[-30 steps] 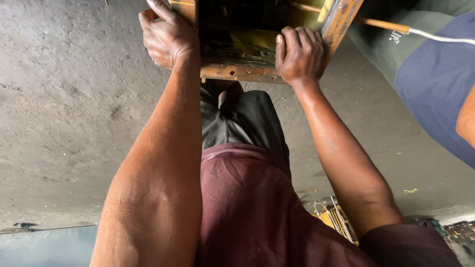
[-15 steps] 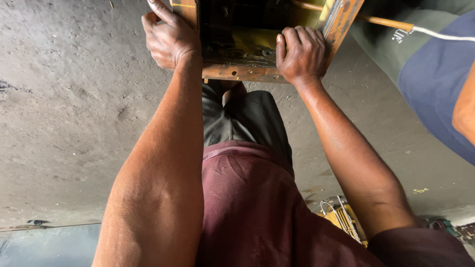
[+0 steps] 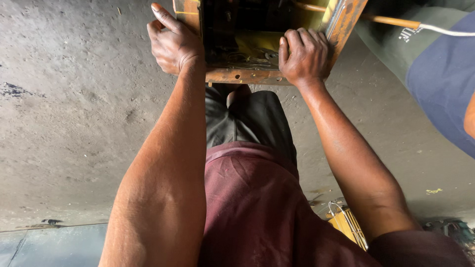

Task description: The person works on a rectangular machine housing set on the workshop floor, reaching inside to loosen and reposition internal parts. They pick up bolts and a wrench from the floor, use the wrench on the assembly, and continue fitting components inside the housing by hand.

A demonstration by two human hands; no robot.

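Concrete floor (image 3: 74, 123) below; hands grip rusty metal frame's (image 3: 247, 75) two sides.

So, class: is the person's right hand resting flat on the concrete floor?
No, the right hand grips the near edge of the rusty metal box, its fingers curled over the rim, well above the floor.

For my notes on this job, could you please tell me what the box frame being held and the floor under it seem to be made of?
Frame: apparently steel, with worn yellow paint and orange-brown rust along its drilled front edge; both the left hand and the right hand hold it. Floor: probably bare concrete, grey, rough, pitted and stained.
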